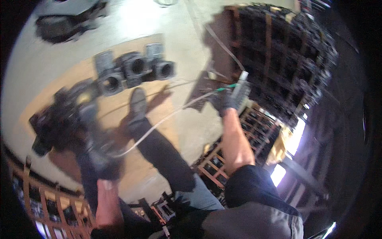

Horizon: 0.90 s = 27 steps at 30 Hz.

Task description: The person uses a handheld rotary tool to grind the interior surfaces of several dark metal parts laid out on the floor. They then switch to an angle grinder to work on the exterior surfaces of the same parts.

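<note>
My left hand [101, 159], in a dark glove, is shut on the handle of a bulky black tool [59, 123] at the left; the picture is blurred there. My right hand [227, 101], also in a dark glove, is raised at the right and grips the end of a pale strap [167, 117] together with a flat grey piece [241, 88]. The strap runs in a long curve from my right hand down to the tool by my left hand. My leg and grey shoe [138, 104] stretch out between the two hands.
Three grey metal castings [133, 71] with round bores lie on a brown sheet on the concrete floor [131, 20]. A wooden crate [286, 51] stacked with dark metal parts stands at the upper right. More wooden pallets [215, 159] are below me, another dark object [67, 20] at top left.
</note>
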Available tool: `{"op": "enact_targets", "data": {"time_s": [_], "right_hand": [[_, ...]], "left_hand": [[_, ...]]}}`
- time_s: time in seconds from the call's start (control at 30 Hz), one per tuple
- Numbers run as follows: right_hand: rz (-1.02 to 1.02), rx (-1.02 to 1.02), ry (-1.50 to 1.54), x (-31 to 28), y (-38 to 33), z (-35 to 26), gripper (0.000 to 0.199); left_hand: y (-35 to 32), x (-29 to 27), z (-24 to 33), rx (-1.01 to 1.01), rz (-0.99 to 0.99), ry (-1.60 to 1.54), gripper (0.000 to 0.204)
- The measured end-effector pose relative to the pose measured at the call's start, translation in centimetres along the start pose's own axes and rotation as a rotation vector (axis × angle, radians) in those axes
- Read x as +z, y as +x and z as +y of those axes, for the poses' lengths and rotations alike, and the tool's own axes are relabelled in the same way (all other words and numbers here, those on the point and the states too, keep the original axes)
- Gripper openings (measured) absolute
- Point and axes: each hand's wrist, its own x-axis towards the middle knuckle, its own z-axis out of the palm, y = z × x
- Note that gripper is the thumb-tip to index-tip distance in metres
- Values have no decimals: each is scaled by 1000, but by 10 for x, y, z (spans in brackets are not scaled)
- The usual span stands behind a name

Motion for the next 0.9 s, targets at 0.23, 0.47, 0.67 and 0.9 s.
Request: {"op": "enact_targets", "data": {"time_s": [0.23, 0.47, 0.67, 0.9], "right_hand": [[-66, -478, -398, -43, 71, -174, 32], [-163, -725, -664, 41, -22, -146, 26], [-125, -807, -777, 50, -42, -159, 19], [-349, -655, -1601, 19, -82, -47, 22]], "left_hand": [[8, 3, -17, -231, -256, -414, 38], [10, -6, -11, -266, -236, -375, 41], [0, -2, 4, -204, -21, -236, 51], [11, -20, -8, -196, -127, -175, 58]]}}
